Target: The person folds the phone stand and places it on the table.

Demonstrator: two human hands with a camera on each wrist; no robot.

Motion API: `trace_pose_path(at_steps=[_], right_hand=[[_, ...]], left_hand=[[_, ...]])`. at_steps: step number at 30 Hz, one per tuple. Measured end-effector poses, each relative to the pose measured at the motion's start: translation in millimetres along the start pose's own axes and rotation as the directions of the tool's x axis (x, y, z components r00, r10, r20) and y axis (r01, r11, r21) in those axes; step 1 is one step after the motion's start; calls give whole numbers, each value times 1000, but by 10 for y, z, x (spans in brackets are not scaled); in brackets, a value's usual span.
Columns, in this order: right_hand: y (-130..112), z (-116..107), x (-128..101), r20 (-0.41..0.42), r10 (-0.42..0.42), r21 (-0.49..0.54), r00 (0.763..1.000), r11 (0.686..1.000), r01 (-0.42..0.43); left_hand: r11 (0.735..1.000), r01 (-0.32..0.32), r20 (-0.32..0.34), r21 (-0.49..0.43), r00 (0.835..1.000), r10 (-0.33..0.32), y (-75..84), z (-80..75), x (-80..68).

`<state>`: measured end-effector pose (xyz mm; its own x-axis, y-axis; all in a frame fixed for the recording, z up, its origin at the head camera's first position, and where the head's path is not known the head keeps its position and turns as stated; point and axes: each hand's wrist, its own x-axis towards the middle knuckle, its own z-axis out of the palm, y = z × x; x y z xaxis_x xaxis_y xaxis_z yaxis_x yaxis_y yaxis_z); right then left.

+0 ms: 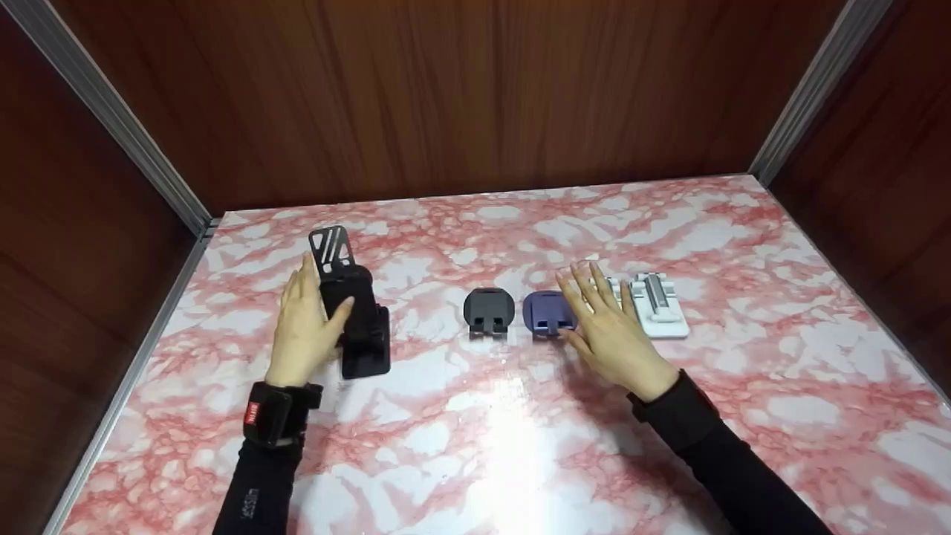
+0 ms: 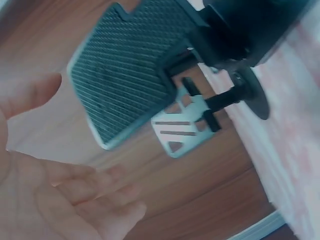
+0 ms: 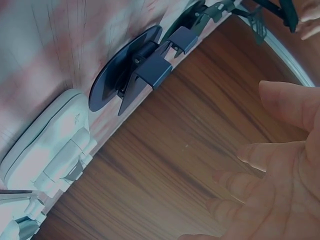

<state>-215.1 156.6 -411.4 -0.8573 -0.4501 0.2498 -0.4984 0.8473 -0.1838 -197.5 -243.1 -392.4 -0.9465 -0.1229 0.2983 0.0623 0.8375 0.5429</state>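
**Hands spread among phone stands on marble-patterned table**

Seen from the head camera: left hand set against the left side of a tall black phone stand, fingers straight and together, thumb angled toward the stand's black cradle, nothing clasped. Stood near the left edge of the pink-and-white marbled table, that stand, with a slotted metal plate rising above its top and its base lying toward the camera. From the left wrist camera, shown large and close: the ribbed dark back panel of the same stand and its slotted plate, the palm open beside it, fingers relaxed, whether touching not to be told from there.

Right hand held flat and wide over the table, fingers fanned, thumb tip just beside a small purple-blue stand; contact with it not clear. Left of that, apart from both hands, a small dark grey stand. Beyond the right fingertips, two white stands side by side, the nearer one partly hidden by the fingers. From the right wrist camera: the purple-blue stand with its round base on the table, a white stand next to it, and the open palm holding nothing.

Black sleeves on both arms; a black strap with a red tag on the left wrist. Dark wood panels behind and at both sides.
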Motion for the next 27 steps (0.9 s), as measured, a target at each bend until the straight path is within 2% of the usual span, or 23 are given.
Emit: trace_pose_path(at_steps=[5, 8, 13, 16, 19, 23, 27], right_hand=[[7, 1, -1, 19, 2, -3, 1000, 1000, -2], [6, -3, 2, 33, 7, 1, 999, 1000, -7], [6, -6, 8, 40, 12, 5, 999, 1000, -13], [7, -7, 10, 42, 13, 3, 999, 1000, -13], [7, -10, 10, 46, 17, 6, 999, 1000, -17], [13, -8, 8, 41, 16, 7, 999, 1000, -16], [14, -1, 3, 17, 5, 13, 1000, 1000, -5]], left_hand=[[991, 79, 98, -111, 993, -68, -175, -18, 61], [975, 105, 123, -198, 989, -82, -268, -7, 93], [937, 94, 141, -336, 989, -49, -380, 38, 135], [906, 92, 160, -413, 987, -28, -421, 63, 149], [848, 136, 198, -512, 980, -38, -452, 83, 164], [737, 228, 283, -637, 958, -52, -504, 105, 183], [648, 293, 340, -703, 939, -57, -579, 128, 200]])
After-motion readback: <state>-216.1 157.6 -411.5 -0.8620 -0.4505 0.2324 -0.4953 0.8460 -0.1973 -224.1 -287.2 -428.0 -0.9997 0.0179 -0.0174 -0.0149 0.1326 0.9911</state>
